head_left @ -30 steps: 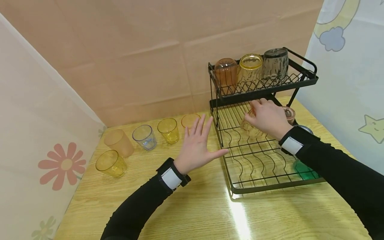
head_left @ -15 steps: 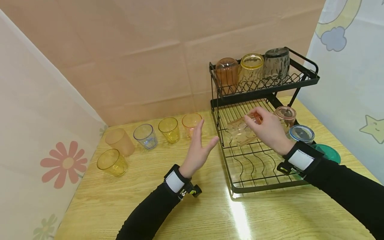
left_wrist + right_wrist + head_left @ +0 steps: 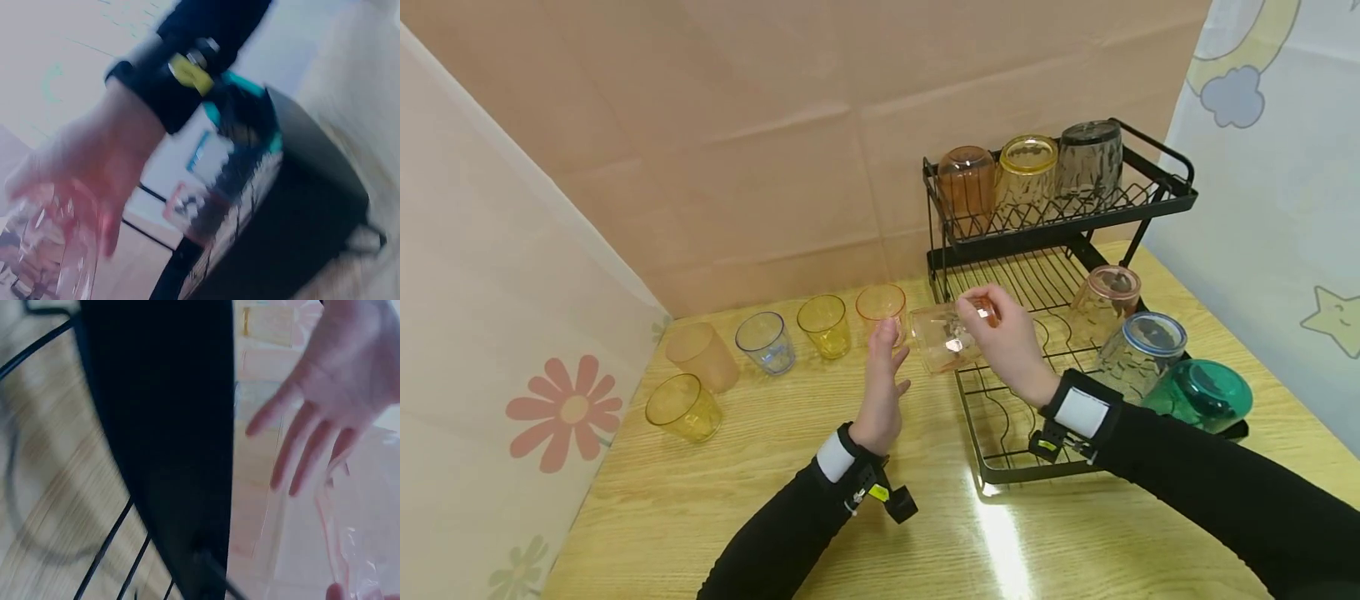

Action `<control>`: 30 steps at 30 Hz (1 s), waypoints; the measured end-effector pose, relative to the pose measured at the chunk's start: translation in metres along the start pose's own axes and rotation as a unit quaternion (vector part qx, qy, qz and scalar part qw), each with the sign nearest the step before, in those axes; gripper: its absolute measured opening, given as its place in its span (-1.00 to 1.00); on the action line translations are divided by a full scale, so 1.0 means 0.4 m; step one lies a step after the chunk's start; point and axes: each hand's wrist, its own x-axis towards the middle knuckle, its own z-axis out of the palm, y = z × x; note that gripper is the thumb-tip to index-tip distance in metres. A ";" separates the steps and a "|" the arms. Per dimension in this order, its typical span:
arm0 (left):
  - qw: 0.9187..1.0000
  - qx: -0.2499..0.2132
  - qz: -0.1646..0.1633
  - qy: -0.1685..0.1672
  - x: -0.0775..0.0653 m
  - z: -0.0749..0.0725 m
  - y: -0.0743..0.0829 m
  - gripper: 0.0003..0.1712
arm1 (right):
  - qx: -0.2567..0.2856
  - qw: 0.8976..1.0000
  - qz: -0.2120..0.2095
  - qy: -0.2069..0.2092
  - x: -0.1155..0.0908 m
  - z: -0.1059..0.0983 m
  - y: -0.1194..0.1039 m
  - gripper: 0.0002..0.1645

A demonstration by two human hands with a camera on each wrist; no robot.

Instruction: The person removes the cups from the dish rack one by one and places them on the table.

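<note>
A clear peach-tinted drinking glass (image 3: 943, 335) lies sideways in the air by the dish rack's left edge, its mouth toward the left. My right hand (image 3: 1009, 343) grips it around the orange-tinted base end. Just left of the mouth is my left hand (image 3: 880, 396), its fingers extended; the right wrist view shows this hand (image 3: 347, 372) spread beside the glass (image 3: 356, 550). Whether it touches the rim I cannot tell. In the blurred left wrist view, the right hand (image 3: 94, 140) curls over the glass (image 3: 44, 244).
The black two-tier dish rack (image 3: 1037, 477) holds upturned glasses on top, including an amber one (image 3: 966, 179). Pink (image 3: 1105, 304), blue-rimmed (image 3: 1142, 354) and green (image 3: 1202, 396) glasses line its lower right side. Several upright glasses, including a yellow one (image 3: 823, 327), stand on the table's left.
My right hand has lifted the glass off the lower tier and carried it left, turning it sideways. The left hand has turned from palm spread to side-on and dropped slightly.
</note>
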 end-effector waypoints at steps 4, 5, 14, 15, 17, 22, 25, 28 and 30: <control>0.997 -0.059 -0.038 0.027 -0.011 0.009 0.024 -0.06 | 0.048 0.999 -0.005 0.018 0.001 0.049 -0.011 -0.58; 0.995 -0.077 -0.049 0.037 -0.012 0.012 0.029 -0.04 | 0.057 0.998 -0.008 0.025 0.002 0.060 -0.013 -0.58; 0.972 -0.195 -0.074 0.106 -0.017 0.043 0.063 0.08 | 0.110 0.991 -0.027 0.074 0.012 0.127 -0.033 -0.62; 0.970 -0.203 -0.073 0.111 -0.017 0.046 0.066 0.06 | 0.114 0.990 -0.029 0.075 0.013 0.130 -0.034 -0.61; 0.967 -0.217 -0.070 0.117 -0.017 0.050 0.072 0.02 | 0.118 0.990 -0.032 0.072 0.015 0.136 -0.037 -0.59; 0.956 -0.263 -0.058 0.120 -0.007 0.059 0.087 -0.20 | 0.122 0.991 -0.039 0.044 0.011 0.141 -0.046 -0.54; 0.946 -0.296 -0.051 0.120 0.003 0.061 0.096 -0.46 | 0.116 0.992 -0.050 0.029 0.008 0.139 -0.054 -0.51; 0.937 -0.324 -0.044 0.124 0.011 0.059 0.100 -0.53 | 0.108 0.992 -0.062 0.012 0.007 0.135 -0.062 -0.49; 0.936 -0.327 -0.042 0.122 0.013 0.055 0.101 -0.45 | 0.100 0.993 -0.066 -0.001 0.008 0.130 -0.065 -0.49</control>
